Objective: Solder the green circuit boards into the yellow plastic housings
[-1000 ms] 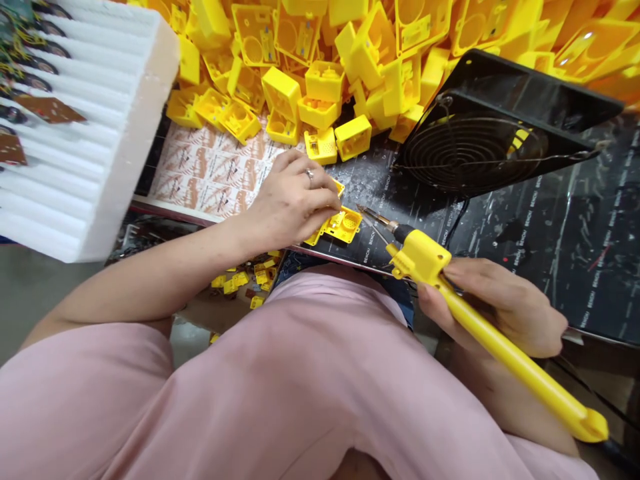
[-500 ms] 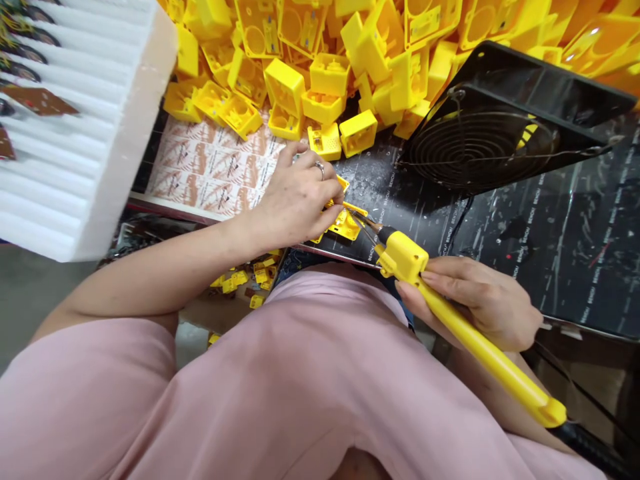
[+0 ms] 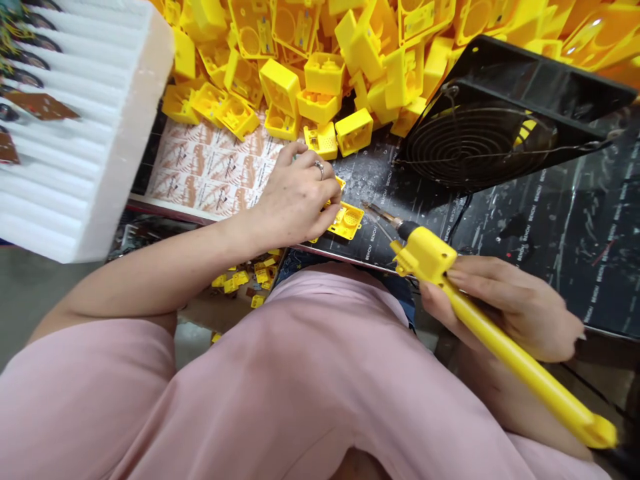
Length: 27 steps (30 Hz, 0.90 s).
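Yellow housing [image 3: 346, 222]: open side up on black bench mat [image 3: 550, 220], close to the near edge, at 12 o'clock from pink lap [image 3: 300, 387]. Pinned at its 9 o'clock side by left hand [image 3: 295, 200], fingers curled down over it (ring on one finger); probably held so to stop it sliding. Second yellow piece under the same fingers, mostly covered; cannot tell whether joined to the first.

Soldering iron [image 3: 505, 347]: gripped in right hand [image 3: 510, 307], fingers closed round the yellow handle just behind the head. Tip [image 3: 380, 213]: aimed toward 10 o'clock, just beside the housing at its 3 o'clock, not touching. Held at a low slant, likely to keep the hot end off skin.

Fan [image 3: 475, 147]: at 1 o'clock of the housing, tilted toward the work spot, probably for fumes. Heap of yellow shells [image 3: 325, 73]: at 12 o'clock, near the left hand. White foam tray [image 3: 85, 133]: at 10 o'clock, carrying boards, cut off by the frame edge.

Hidden or unclear: exact fingertip contact on the housing; its inner detail too small to read; cord past the handle end barely made out at 4 o'clock.
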{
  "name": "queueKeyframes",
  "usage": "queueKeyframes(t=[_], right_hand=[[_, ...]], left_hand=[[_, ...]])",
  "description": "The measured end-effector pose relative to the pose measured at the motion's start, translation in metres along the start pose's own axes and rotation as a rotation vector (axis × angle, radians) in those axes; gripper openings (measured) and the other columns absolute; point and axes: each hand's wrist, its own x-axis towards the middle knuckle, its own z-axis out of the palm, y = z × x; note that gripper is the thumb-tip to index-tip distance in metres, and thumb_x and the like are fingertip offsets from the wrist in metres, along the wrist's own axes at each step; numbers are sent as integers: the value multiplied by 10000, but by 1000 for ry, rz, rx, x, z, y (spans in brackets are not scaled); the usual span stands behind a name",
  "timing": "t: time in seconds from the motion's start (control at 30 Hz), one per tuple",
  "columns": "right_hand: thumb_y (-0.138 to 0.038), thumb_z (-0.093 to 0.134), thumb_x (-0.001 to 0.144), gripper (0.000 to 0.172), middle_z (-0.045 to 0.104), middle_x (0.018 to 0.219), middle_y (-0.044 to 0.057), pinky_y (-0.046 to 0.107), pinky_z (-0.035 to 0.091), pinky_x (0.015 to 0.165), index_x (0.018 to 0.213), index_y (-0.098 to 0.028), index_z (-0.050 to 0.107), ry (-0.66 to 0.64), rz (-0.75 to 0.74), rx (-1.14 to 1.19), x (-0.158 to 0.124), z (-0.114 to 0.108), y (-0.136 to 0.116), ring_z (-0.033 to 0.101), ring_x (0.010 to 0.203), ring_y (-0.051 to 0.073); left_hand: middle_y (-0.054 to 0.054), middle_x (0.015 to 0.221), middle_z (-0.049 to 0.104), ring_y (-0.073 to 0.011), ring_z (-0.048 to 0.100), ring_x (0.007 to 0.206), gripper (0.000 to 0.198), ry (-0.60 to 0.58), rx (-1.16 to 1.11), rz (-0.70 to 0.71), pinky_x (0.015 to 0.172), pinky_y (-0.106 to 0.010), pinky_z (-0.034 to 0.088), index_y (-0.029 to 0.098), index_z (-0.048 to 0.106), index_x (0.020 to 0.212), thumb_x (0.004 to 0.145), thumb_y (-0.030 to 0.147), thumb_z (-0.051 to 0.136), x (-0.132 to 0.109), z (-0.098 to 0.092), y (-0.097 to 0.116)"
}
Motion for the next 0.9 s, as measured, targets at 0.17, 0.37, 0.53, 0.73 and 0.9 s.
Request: queueKeyframes(t=[0.17, 0.37, 0.53, 0.73, 0.9], right_hand=[[-296, 819, 909, 374, 799, 849, 25, 273, 651, 582, 1247, -253, 666, 79, -230, -112, 15, 2, -5, 766, 644, 197], [-233, 851, 877, 553, 806, 884, 17, 271, 674, 662, 1382, -256, 629, 34, -210, -136, 15, 3, -8, 785, 702, 200], [-268, 782, 949, 399, 794, 843, 4, 284, 680, 660, 1316, -253, 626, -40, -268, 7, 10, 9, -8, 776, 690, 183], [-201, 866, 862, 507, 819, 905, 8, 282, 675, 659, 1300, -265, 618, -60, -332, -43, 13, 13, -9, 791, 745, 191], [-213, 832, 890, 460, 809, 874, -32, 320, 661, 637, 1275, -350, 622, -83, -199, -48, 9, 5, -10, 785, 733, 197]], left_hand=[[-40, 918, 699, -296, 631, 1078, 216, 3, 16, 1, 1161, -614, 392, 233, 709, 841, 950, 318, 543, -2, -2, 1], [-32, 898, 716, -260, 647, 1025, 238, 63, -1, 2, 1133, -563, 438, 252, 741, 913, 990, 306, 522, -8, 3, 0], [-30, 965, 732, -272, 658, 1062, 244, 48, -21, -3, 1184, -624, 387, 256, 735, 906, 987, 328, 516, -9, 3, 1], [-31, 956, 736, -291, 675, 1077, 272, 47, -19, -5, 1186, -691, 362, 246, 718, 869, 989, 340, 492, -9, 2, 3], [-18, 912, 741, -286, 677, 1082, 257, 44, -36, -6, 1235, -700, 305, 261, 707, 855, 993, 326, 500, -11, 2, 3]])
